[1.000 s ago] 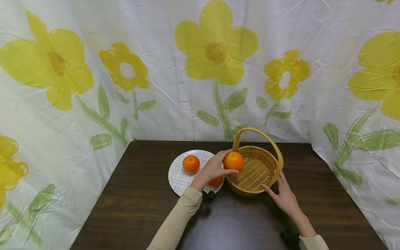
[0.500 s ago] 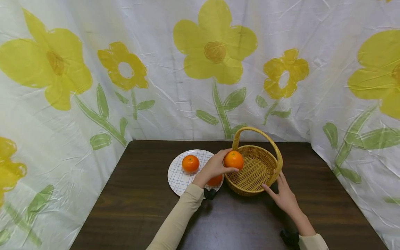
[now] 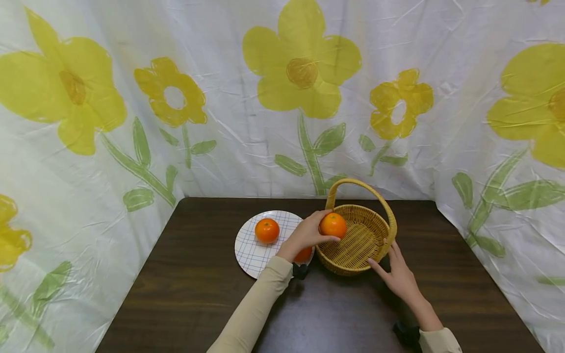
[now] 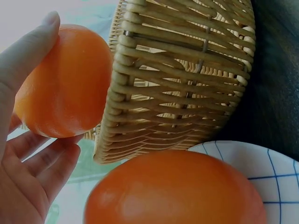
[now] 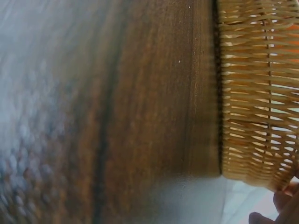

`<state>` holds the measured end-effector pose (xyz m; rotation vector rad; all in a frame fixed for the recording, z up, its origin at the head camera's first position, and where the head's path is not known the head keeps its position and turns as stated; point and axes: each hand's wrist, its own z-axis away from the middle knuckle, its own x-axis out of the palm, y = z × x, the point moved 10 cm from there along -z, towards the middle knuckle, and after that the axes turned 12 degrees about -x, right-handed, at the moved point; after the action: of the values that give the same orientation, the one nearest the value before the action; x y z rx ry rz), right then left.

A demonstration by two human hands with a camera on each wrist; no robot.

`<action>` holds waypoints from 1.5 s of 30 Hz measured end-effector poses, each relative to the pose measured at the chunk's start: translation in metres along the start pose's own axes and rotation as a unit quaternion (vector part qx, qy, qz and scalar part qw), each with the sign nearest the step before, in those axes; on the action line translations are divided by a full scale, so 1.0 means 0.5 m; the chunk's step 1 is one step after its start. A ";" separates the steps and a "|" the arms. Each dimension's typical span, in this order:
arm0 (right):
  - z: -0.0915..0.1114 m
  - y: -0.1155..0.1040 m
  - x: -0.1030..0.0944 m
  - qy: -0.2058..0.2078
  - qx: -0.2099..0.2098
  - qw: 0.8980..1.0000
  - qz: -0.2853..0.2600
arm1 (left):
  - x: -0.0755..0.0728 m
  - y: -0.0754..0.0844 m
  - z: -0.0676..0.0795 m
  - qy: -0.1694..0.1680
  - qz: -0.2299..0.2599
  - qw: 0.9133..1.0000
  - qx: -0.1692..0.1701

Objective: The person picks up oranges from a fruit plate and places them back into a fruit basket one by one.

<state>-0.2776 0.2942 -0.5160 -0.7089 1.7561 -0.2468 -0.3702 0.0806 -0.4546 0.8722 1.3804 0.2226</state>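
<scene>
My left hand [image 3: 309, 232] holds an orange [image 3: 333, 226] between thumb and fingers, at the left rim of a wicker basket [image 3: 341, 269]. In the left wrist view this orange [image 4: 70, 86] stands right against the basket's woven rim. At the basket's right side my right hand [image 3: 400, 278] grips near the foot of the handle, thumb in front and a fingertip over the rim. Only some of its fingertips show in the right wrist view. Left of the basket lies a checked plate [image 3: 247, 250] with a second orange [image 3: 267, 231]. A third orange [image 3: 303, 254] is partly hidden by my left wrist.
The basket's tall arched handle [image 3: 362, 183] rises over its opening, which faces up. All of this stands on a dark wooden table [image 3: 198, 274]. A white curtain [image 3: 229, 147] with yellow flowers hangs behind the table's back edge and along both sides.
The held orange has shifted slightly right, further over the basket's rim. My right hand stays at the basket, and the whole head view has drifted a little.
</scene>
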 end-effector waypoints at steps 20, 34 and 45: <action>0.001 0.004 0.002 0.003 0.006 1.000 -0.006 | 0.012 0.006 -0.026 -0.011 -0.067 0.998 -0.001; 0.001 0.002 0.006 0.003 0.005 1.000 -0.010 | 0.035 0.004 -0.045 -0.023 -0.082 0.996 0.011; 0.002 0.004 0.004 0.001 0.006 1.000 -0.011 | 0.053 0.014 -0.057 -0.019 -0.122 0.992 0.027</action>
<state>-0.2776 0.2948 -0.5191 -0.7194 1.7473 -0.2729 -0.3877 0.1131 -0.4684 0.7394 1.4473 -0.0185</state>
